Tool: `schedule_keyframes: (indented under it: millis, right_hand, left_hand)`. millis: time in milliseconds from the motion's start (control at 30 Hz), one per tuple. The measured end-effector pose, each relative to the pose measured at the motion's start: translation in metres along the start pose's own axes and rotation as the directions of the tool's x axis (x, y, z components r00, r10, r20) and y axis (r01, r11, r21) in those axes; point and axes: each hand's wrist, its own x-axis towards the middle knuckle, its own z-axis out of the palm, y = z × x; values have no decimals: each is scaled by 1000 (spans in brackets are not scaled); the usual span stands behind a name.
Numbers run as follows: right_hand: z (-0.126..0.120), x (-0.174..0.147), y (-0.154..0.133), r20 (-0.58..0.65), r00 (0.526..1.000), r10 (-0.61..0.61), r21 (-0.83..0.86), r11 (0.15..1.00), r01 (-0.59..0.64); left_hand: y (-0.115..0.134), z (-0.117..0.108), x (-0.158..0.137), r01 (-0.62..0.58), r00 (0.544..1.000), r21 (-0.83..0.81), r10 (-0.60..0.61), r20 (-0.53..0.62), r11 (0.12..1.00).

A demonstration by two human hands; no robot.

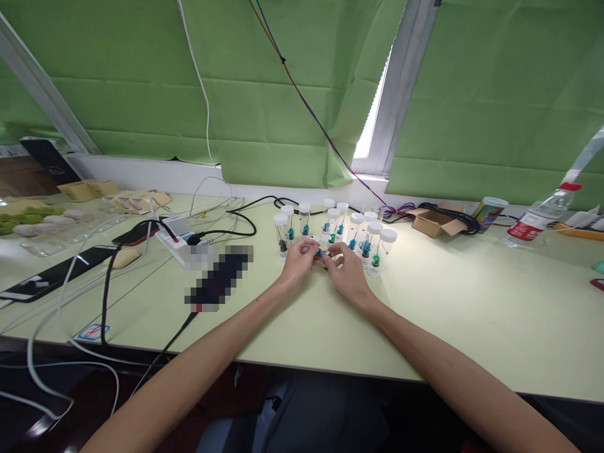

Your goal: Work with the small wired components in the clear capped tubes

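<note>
My left hand [301, 259] and my right hand [348, 272] meet over the table in front of a group of clear tubes. Between their fingertips is a small blue piece [319, 252], mostly covered by the fingers, so its exact kind is not clear. Both hands pinch it. Just beyond the hands stand several clear tubes with white caps, among them a tube with a dark piece inside [282, 236] at the left and a tube with a green piece inside [381, 253] at the right. Others hold small blue or green pieces with thin stems.
On the pale table [453, 302] a white power strip [177, 242] with cables lies left, near a pixelated dark object [219, 278]. An open cardboard box [436, 221], a printed canister [489, 214] and a plastic bottle [535, 220] stand at the back right. Green curtains hang behind.
</note>
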Motion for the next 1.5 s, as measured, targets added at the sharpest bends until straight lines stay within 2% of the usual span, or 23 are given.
schedule_keyframes:
  millis: [433,767,1233,1500]
  right_hand:
    - [1,2,5,6,1000,-1,50,999,1]
    - [-2,1,-2,65,997,34,-4,999,-34]
    - [0,1,4,148,987,56,-86,995,-43]
    - [0,0,3,114,993,41,-62,997,-34]
  left_hand:
    - [5,3,-4,25,1000,1,-25,6,1000]
    - [5,3,-3,20,1000,-10,-20,12,1000]
    - [3,0,-2,3,1000,12,-3,-5,1000]
    - [2,2,-3,7,1000,29,-6,-30,1000]
